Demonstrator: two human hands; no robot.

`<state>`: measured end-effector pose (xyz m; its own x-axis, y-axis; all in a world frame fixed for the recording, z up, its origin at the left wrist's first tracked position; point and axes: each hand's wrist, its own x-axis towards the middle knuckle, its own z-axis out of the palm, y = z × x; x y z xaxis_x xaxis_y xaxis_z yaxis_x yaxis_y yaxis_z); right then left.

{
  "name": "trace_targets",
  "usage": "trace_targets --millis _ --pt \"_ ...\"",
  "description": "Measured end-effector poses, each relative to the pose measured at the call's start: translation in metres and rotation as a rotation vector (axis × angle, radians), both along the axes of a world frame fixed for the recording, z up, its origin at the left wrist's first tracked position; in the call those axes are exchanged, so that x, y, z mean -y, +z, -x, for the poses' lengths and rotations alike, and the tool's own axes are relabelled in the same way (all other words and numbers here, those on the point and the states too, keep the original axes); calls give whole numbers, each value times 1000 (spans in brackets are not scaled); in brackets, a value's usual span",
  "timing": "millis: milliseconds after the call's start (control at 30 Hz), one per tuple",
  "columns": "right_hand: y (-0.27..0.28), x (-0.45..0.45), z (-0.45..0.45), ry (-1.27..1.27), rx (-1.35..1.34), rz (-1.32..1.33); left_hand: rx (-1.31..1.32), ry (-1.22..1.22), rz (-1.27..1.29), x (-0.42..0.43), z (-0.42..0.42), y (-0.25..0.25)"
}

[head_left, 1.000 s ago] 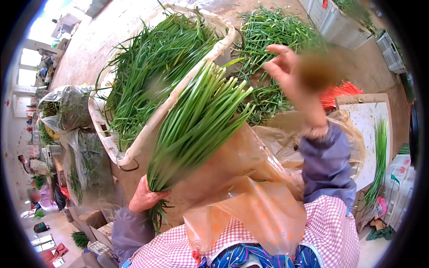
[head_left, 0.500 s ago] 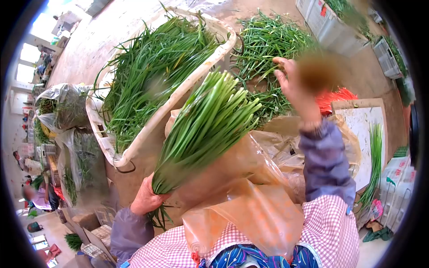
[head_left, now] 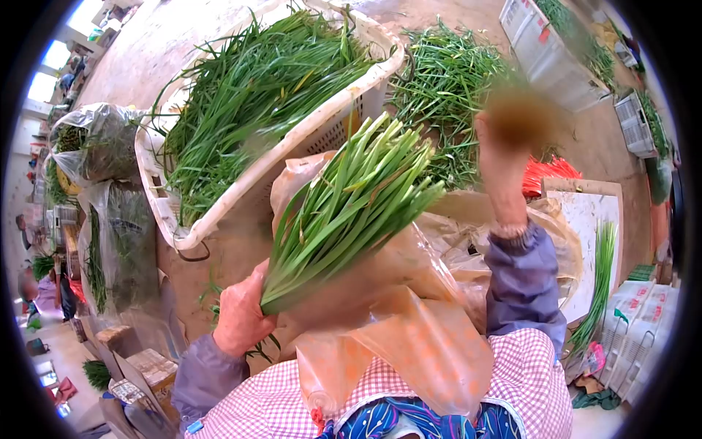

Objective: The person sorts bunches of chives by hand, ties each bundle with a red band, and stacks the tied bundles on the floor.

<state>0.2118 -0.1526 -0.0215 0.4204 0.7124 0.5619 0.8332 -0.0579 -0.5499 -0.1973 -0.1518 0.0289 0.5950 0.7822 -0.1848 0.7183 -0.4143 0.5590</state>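
Note:
My left hand (head_left: 245, 311) is closed around the leafy lower part of a bunch of garlic chives (head_left: 358, 208). The bunch slants up and to the right, its pale cut ends fanned out over my lap. My right hand (head_left: 502, 172) is raised at the right, nearest a loose pile of chives (head_left: 450, 84) on the floor. A brown blur covers its fingers, so I cannot tell whether they are open or closed. An orange-tinted plastic sheet (head_left: 409, 351) lies over my checked apron, beneath the bunch.
A white plastic crate (head_left: 296, 143) heaped with chives stands ahead. Red ties (head_left: 552, 175) lie beside a white board (head_left: 581, 245) with a narrow chive bundle (head_left: 603, 267). Filled clear bags (head_left: 121, 241) stand left; more crates (head_left: 541, 58) stand at the far right.
My right hand has moved slightly down and its fingers, spread before, have gone behind the blur. The left hand and its bunch have shifted slightly; the bunch's cut ends now look less even.

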Motion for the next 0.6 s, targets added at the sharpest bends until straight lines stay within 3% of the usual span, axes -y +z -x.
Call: trace_targets --millis 67,100,233,367,433,500,533,600 --pt "39 9 32 283 113 -96 -25 5 -17 2 -3 0" --pt "46 14 42 399 219 6 -21 5 -13 1 -4 -1" --pt "52 8 81 451 406 130 -75 -2 -51 6 -5 -1" --pt "33 -1 88 679 332 -45 -50 7 -67 9 -3 -1" --pt "29 -8 86 755 229 -116 -44 12 -59 9 -2 -1" --pt "25 -9 84 803 -98 -212 -36 16 -51 9 -1 -2" --pt "29 -3 86 677 -264 -165 -16 3 -70 9 1 -5" --pt "21 -4 83 512 -834 -272 10 -16 -89 8 4 -10"
